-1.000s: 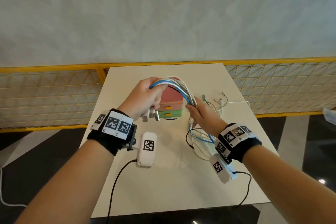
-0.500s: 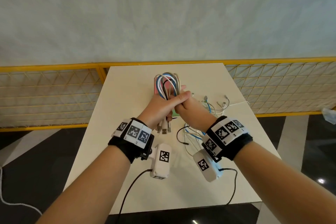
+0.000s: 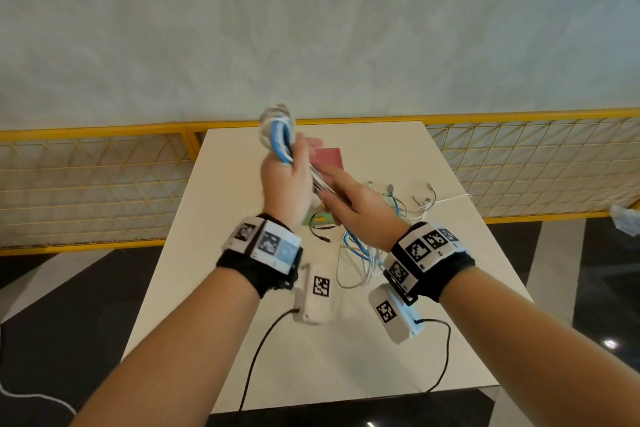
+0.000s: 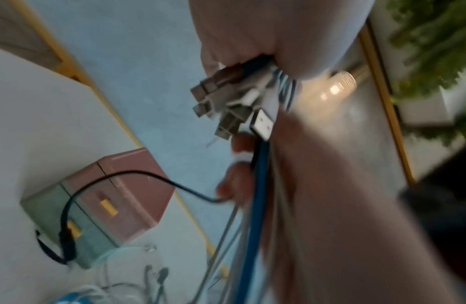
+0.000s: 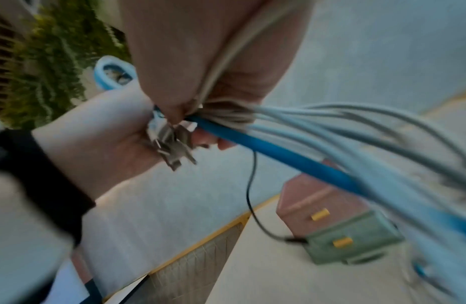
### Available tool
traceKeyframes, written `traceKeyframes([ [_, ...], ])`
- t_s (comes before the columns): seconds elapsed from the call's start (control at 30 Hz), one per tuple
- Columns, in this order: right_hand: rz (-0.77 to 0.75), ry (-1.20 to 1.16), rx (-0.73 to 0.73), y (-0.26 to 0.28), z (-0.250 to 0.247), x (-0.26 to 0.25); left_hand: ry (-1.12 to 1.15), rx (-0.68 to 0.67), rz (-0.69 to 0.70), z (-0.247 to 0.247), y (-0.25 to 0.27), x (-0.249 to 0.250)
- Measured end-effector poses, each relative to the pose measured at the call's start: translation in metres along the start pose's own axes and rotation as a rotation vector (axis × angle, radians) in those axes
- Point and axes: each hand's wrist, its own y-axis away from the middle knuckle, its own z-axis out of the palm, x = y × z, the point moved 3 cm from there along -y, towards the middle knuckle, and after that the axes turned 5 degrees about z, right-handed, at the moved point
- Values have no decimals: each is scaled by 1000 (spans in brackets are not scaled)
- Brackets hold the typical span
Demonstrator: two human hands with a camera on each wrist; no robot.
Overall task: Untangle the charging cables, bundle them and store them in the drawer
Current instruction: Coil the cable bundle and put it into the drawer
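Note:
My left hand (image 3: 285, 180) grips a folded bundle of white and blue charging cables (image 3: 278, 130), raised above the table with its loop standing over the fist. Several USB plugs (image 4: 226, 102) stick out below that fist. Just to the right, my right hand (image 3: 353, 201) holds the trailing strands, fingers (image 4: 236, 176) curled round the blue cable (image 5: 278, 160) and the white ones. The slack runs down to a loose heap (image 3: 360, 253) on the table. The small drawer box, pink drawer (image 3: 327, 163) over green drawer (image 3: 318, 218), stands behind my hands with both drawers shut.
The white table (image 3: 242, 288) has a black cable end (image 3: 318, 236) lying by the green drawer. Several loose plug ends (image 3: 426, 198) lie at the right. A yellow mesh railing (image 3: 104, 184) runs behind the table, with dark floor on either side.
My left hand has lifted and turned the looped bundle upward. The right hand has stayed close beside it on the trailing strands.

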Motion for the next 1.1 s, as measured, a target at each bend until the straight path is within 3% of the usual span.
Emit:
traceKeyframes([
  [0.1, 30, 15, -37, 10, 10, 17, 207, 47, -33, -12, -15, 8],
  [0.23, 155, 83, -131, 8, 13, 28, 334, -43, -37, -11, -18, 12],
  [0.43, 102, -18, -11, -11, 18, 6, 367, -91, -63, -6, -15, 24],
  [0.57, 236, -17, -22, -11, 24, 26, 415, -181, -39, -13, -16, 42],
  [0.67, 333, 82, 18, -11, 10, 47, 471, -334, -91, -27, -18, 44],
  [0.83, 347, 280, 102, -28, -12, 44, 144, -661, -258, -32, -7, 23],
  [0.93, 306, 333, 114, -31, -15, 27, 16, -695, -369, -31, 3, 9],
  [1.1, 185, 451, 82, -33, -9, 15, -207, -753, -294, -23, 17, -4],
])
